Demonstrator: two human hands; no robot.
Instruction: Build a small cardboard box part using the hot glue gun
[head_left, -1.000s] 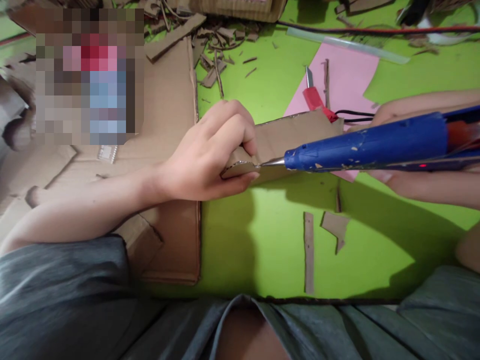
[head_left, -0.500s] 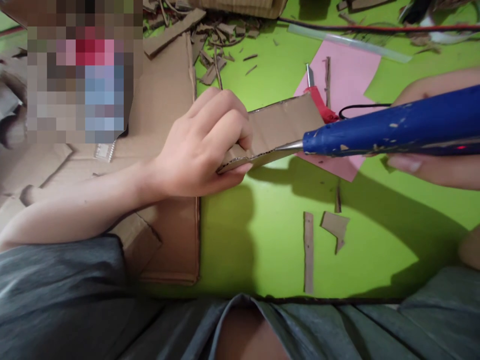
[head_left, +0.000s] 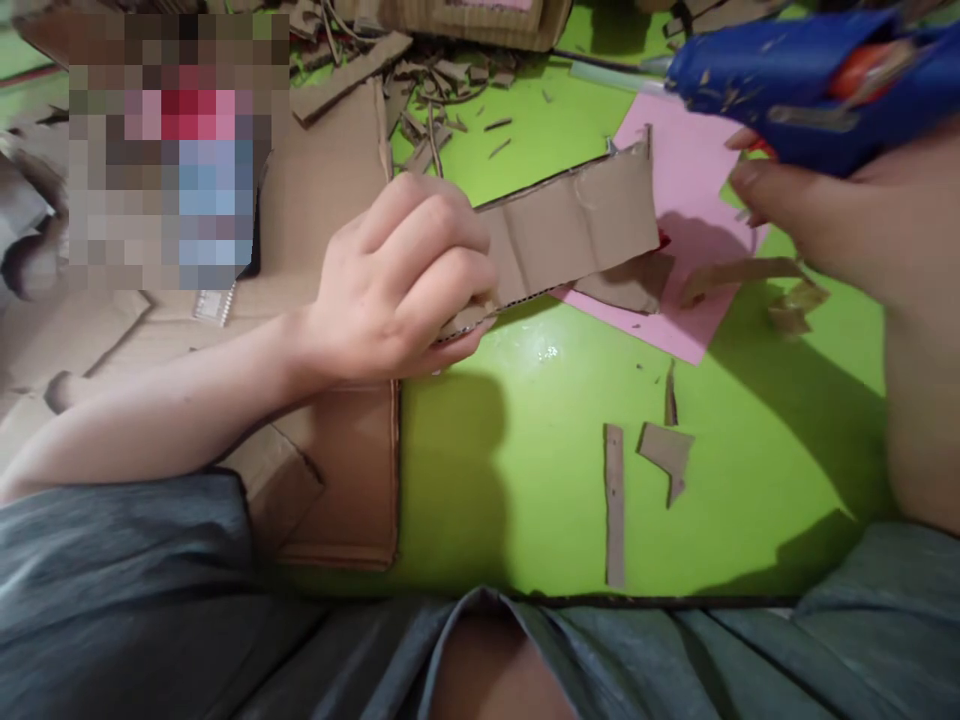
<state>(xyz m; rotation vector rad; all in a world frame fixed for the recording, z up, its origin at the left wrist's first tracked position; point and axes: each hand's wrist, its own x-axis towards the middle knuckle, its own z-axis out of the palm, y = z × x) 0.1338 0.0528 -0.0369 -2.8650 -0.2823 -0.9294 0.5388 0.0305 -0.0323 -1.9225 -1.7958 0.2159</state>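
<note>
Green tabletop (head_left: 525,460) spreads below my view, with cardboard scraps (head_left: 665,450) lying on it. At left, the left hand (head_left: 397,280) clenches the end of a creased cardboard strip (head_left: 577,225), which reaches out above pink paper (head_left: 690,180). At right, the right hand (head_left: 832,210) seems to grip a blue glue gun (head_left: 780,80), though I can't see its fingers well from here.

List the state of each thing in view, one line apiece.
Left hand: closed on the end of the cardboard strip
Cardboard strip: creased, held at one end
Right hand: wrapped around the hot glue gun, raised
Hot glue gun: held up, nozzle pointing left
Pink paper sheet: lying flat
</note>
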